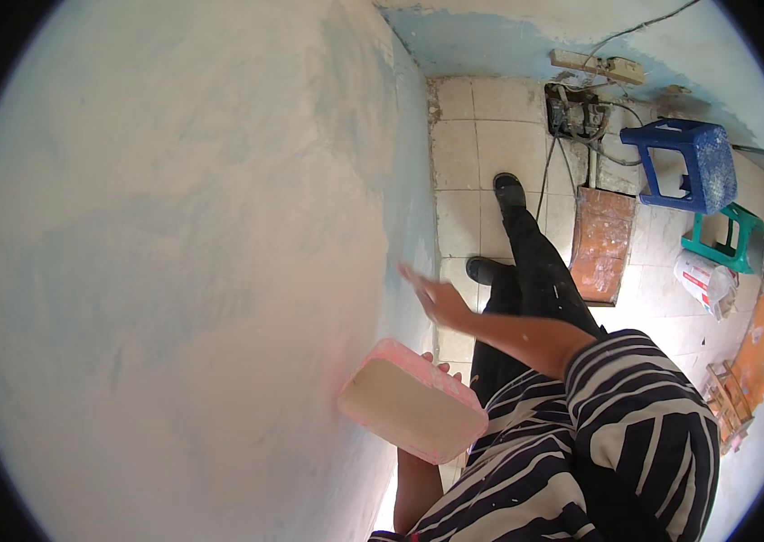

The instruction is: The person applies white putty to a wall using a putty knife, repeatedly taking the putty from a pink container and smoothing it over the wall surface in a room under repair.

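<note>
My left hand (442,367) supports a pink rectangular tub (388,347), its fingertips showing past the far rim. Smooth off-white paste fills the tub, which tilts close beside the wall. Most of that hand is hidden behind the tub. Farther ahead, my right hand (441,302) reaches toward the wall (246,226), its fingers pointing at the surface. Blur hides how its fingers are closed and whether something thin is between them. Patchy white and pale blue covers the wall.
On the tiled floor (454,144) lies a brown board (603,237) near tangled cables (585,126). A power strip (597,67) sits along the far wall. At right are a blue stool (712,167), green stool (743,242), white sack (703,280) and small wooden frame (731,406).
</note>
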{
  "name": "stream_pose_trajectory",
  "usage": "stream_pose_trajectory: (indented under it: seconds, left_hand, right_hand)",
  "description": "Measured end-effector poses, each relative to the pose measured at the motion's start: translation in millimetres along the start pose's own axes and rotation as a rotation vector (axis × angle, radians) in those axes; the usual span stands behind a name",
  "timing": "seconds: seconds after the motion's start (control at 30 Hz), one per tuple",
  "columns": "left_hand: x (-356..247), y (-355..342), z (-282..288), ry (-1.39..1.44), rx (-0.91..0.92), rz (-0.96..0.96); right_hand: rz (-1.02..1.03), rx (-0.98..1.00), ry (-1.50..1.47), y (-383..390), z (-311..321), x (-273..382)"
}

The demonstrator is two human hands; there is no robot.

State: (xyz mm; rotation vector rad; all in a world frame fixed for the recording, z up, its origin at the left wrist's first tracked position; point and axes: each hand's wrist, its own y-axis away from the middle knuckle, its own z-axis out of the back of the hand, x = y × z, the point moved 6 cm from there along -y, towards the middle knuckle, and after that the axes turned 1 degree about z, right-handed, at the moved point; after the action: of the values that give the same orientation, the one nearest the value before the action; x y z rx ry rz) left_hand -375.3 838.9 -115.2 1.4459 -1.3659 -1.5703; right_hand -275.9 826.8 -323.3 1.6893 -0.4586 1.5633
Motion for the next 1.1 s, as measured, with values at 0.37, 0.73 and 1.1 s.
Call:
stream_pose_trajectory:
  seconds: [0.37, 0.73, 1.1]
  left_hand:
    - [21, -34, 15, 0.200, 0.190, -0.006]
    - [2, -5, -7, 0.245, 0.536, -0.075]
    - [-16, 28, -50, 0.209, 1.029, -0.289]
  right_hand:
    - [-0.020, -0.605, 0.107, -214, 166, -135]
    - [0.102, -0.172, -0.251, 86, 14, -87]
    - [0.199, -0.364, -0.684, 111, 286, 208]
